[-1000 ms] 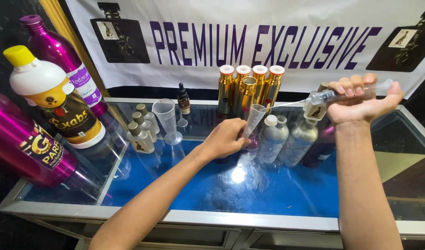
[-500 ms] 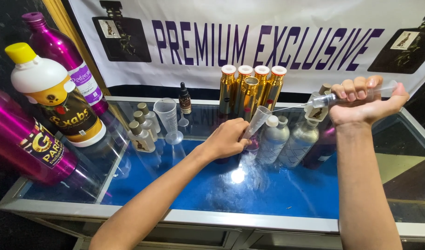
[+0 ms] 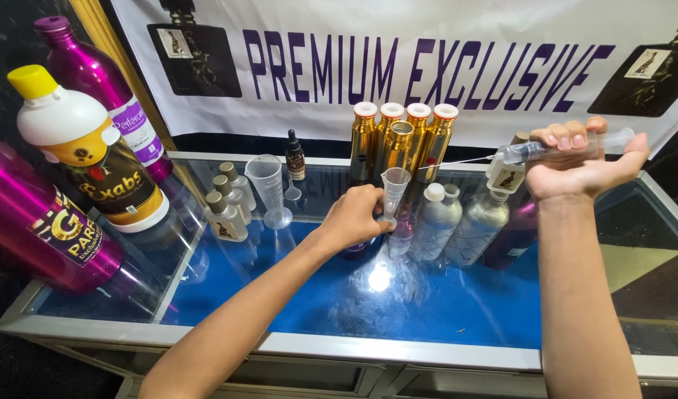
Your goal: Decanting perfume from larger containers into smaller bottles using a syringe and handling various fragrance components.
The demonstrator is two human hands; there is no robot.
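Seen from the head camera, the left hand (image 3: 357, 216) grips the base of a small clear plastic measuring cone (image 3: 394, 192) standing on the blue-lit glass counter (image 3: 442, 303), just in front of 5 gold metal bottles (image 3: 400, 137) and beside 2 silver aluminium bottles (image 3: 457, 222). The right hand (image 3: 579, 164) is raised above the counter, fingers curled tight around a clear plastic syringe (image 3: 535, 151), held level, its long needle aimed left toward the cone's mouth.

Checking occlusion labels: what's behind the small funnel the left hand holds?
Behind the funnel stand five gold bottles, four white-capped, one open, then the banner. The left hand covers the funnel's stem and whatever it sits in.
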